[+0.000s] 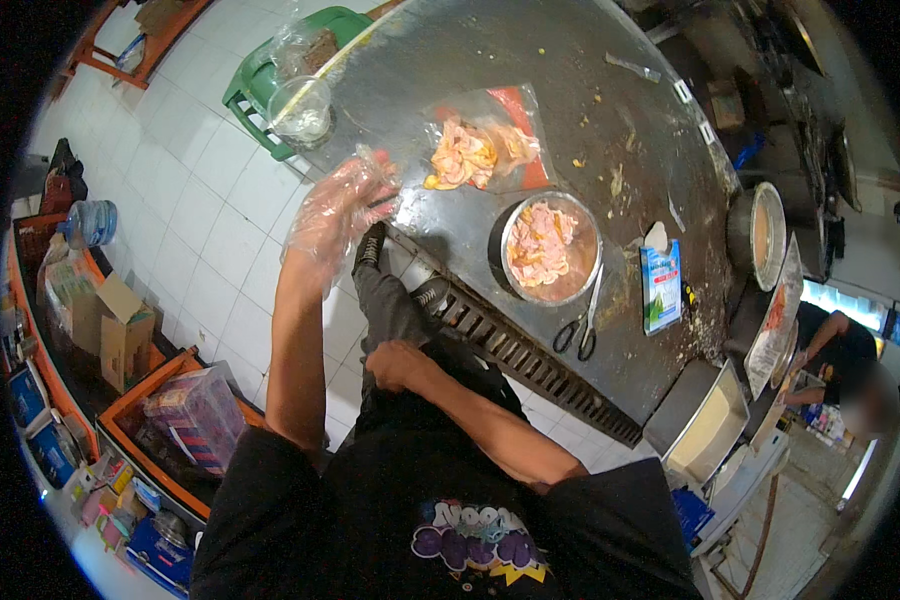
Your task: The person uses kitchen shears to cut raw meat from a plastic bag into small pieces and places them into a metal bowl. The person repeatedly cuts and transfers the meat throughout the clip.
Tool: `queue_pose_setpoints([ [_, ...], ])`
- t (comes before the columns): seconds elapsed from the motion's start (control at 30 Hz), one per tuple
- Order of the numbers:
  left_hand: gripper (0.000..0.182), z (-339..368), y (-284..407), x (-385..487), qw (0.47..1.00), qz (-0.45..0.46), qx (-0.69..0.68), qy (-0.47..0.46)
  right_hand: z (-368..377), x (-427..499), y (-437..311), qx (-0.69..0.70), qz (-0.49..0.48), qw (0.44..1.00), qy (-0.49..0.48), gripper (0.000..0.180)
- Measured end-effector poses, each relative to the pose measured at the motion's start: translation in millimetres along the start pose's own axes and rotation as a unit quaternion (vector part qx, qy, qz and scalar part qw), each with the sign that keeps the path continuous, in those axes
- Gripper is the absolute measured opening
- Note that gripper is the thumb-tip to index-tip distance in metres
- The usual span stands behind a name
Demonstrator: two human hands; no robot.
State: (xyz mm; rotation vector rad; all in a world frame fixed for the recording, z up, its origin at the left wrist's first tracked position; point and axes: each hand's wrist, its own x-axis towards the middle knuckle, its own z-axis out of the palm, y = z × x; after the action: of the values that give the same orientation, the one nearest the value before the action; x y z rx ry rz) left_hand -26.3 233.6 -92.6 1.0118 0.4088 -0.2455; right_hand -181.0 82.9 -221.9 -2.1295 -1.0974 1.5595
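A clear plastic glove covers my left hand (356, 187), raised near the table's left edge; it appears to hold nothing, though the loose plastic blurs the fingers. My bare right hand (399, 366) is curled at my dark trousers, and what lies inside it, if anything, cannot be seen. Raw meat with yellow fat (461, 154) lies on a clear and red plastic bag (532, 176) on the metal table (420, 75). More raw meat pieces (541, 244) fill part of a round metal bowl (596, 262). Scissors (589, 322) with dark handles rest against the bowl's right side.
A blue and white box (661, 289) lies right of the bowl. A clear plastic tub (300, 109) sits at the table's left corner, by a green plastic stool (251, 90). A rectangular metal tray (727, 397) and a large pot (769, 236) stand right. Another person (840, 337) works far right.
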Motion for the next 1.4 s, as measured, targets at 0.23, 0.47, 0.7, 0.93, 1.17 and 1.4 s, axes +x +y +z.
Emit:
queue_pose_setpoints([
  [0.23, 0.052, -18.5, -5.3, -1.8, 0.999, 0.002, 0.005, 0.032, 7.5, -5.1, -11.5, 0.092, -0.110, 0.990, -0.011, 0.039],
  [0.47, 0.043, 9.3, -28.1, 22.9, 0.992, -0.003, 0.128, 0.013, 27.0, 34.9, -24.4, 0.008, -0.090, 0.995, -0.030, 0.039],
  [0.7, 0.049, 68.0, -86.3, 112.1, 0.727, 0.210, 0.653, -0.029, -10.5, -5.8, -21.1, 0.201, -0.150, 0.945, 0.210, 0.037],
  [0.93, 0.022, 78.2, -87.1, 168.1, 0.669, 0.185, 0.719, -0.031, 4.3, -177.8, 65.1, 0.286, 0.140, 0.775, 0.546, 0.024],
  [1.17, 0.028, 86.3, -46.9, 157.6, 0.787, 0.223, 0.574, -0.031, 25.4, -230.6, 121.2, 0.115, 0.565, 0.605, 0.549, 0.034],
  [1.4, 0.028, 60.1, -27.8, 145.9, 0.750, 0.262, 0.595, -0.116, 18.3, -233.3, 133.5, 0.187, 0.597, 0.598, 0.500, 0.046],
])
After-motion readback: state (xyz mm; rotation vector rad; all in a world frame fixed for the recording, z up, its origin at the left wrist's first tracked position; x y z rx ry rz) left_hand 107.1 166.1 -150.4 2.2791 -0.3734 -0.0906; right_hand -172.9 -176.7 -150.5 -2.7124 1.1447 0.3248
